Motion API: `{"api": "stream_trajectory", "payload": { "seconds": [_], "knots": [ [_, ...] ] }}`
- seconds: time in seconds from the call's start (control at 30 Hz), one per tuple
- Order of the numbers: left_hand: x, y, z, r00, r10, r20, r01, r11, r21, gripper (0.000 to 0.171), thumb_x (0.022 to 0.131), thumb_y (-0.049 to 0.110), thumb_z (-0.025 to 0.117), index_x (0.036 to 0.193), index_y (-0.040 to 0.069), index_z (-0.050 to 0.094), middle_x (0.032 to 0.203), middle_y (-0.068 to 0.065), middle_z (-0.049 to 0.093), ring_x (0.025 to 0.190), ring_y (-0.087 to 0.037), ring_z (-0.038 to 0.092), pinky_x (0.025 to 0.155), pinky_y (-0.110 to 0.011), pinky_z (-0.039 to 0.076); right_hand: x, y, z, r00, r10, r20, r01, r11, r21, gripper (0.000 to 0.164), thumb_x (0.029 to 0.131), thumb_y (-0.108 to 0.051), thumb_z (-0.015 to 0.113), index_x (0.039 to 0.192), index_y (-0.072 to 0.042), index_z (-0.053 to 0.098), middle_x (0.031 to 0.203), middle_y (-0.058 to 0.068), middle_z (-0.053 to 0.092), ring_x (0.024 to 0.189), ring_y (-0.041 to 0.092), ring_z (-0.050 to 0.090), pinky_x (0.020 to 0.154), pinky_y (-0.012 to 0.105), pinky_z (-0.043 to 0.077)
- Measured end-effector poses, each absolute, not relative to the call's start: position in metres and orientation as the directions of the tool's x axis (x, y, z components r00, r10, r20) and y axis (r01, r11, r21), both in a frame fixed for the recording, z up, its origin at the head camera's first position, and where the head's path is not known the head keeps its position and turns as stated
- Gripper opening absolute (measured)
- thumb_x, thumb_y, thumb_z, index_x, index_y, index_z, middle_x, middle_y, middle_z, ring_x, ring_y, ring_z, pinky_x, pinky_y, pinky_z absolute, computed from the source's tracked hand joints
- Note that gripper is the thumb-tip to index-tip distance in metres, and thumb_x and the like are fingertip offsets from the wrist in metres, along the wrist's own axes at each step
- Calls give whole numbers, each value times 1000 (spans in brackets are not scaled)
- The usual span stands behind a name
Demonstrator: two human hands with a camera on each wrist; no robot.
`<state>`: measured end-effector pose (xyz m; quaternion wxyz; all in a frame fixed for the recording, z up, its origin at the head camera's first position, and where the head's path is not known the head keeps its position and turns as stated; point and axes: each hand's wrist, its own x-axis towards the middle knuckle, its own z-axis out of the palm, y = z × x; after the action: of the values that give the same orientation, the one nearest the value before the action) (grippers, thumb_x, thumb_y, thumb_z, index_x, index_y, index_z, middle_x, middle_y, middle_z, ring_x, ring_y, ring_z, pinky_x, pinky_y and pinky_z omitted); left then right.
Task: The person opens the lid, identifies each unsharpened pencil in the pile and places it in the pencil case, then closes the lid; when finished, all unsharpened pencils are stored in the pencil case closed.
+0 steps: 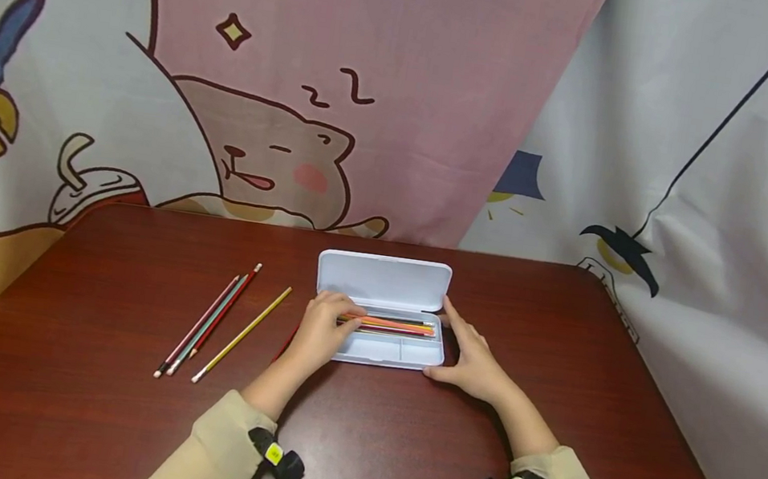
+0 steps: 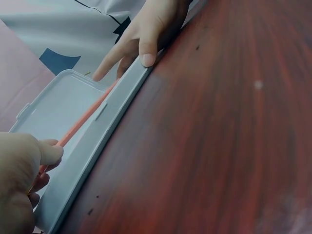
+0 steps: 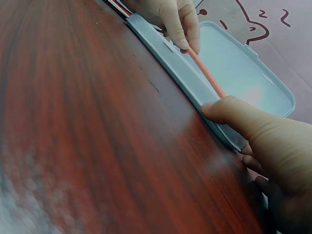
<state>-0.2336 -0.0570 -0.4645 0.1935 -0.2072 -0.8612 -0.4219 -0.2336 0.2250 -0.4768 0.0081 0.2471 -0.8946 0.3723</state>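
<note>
An open white pencil case (image 1: 372,350) lies on the table with its lid (image 1: 382,281) tipped back. Several coloured pencils lie lengthwise in its rear compartment; the divided front part shows bare. Over the case's left end, my left hand (image 1: 321,330) pinches an orange pencil (image 3: 207,73) between thumb and fingers. That pencil slants along the case in both wrist views. At the right end, my right hand (image 1: 475,362) grips the case, its thumb on the front corner and its fingers around the side. The left hand hides the case's left end.
Left of the case lie a yellow pencil (image 1: 242,334) and a group with a dark pink pencil (image 1: 198,326), a green pencil (image 1: 208,324) and a red pencil (image 1: 227,309). Another red pencil (image 1: 285,342) is partly hidden by the left wrist. A printed cloth (image 1: 429,116) hangs behind the table.
</note>
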Motion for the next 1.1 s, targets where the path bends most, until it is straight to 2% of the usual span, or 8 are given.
{"api": "stream_trajectory", "payload": {
  "seconds": [0.37,0.6,0.73,1.0,1.1],
  "knots": [
    [-233,-56,-464,-831,204,517,529,576,623,13,76,-2,76,88,2,75,85,-7,68,88,-28,57,80,-45,40,-232,224,-474,-878,-437,196,-444,593,-672,116,68,-23,87,155,-17,11,138,10,46,125,31,38,101,55,18],
    [-231,-60,-464,-824,199,531,539,566,624,13,77,-1,75,90,2,75,86,-6,69,92,-29,57,83,-46,41,-232,224,-474,-875,-439,205,-451,583,-676,115,68,-23,87,155,-17,11,137,9,46,125,31,38,101,55,18],
    [-227,-66,-460,-825,192,531,538,557,633,15,76,1,77,91,2,75,87,-6,69,90,-27,58,80,-43,43,-232,224,-475,-873,-441,208,-455,584,-672,115,68,-23,87,155,-17,11,137,9,46,125,31,38,101,55,18],
    [-217,-91,-448,-816,188,547,541,581,608,21,75,1,79,95,1,74,81,-4,66,74,-21,55,66,-34,43,-232,224,-476,-875,-440,201,-449,586,-675,116,68,-23,87,155,-18,10,138,9,45,126,31,38,101,55,17],
    [-212,-102,-445,-825,194,531,534,578,617,24,75,1,79,98,0,74,77,-2,62,69,-17,53,65,-32,43,-232,224,-476,-875,-440,201,-450,591,-670,116,68,-24,87,155,-18,10,139,9,45,126,31,38,102,55,17]
  ]
}}
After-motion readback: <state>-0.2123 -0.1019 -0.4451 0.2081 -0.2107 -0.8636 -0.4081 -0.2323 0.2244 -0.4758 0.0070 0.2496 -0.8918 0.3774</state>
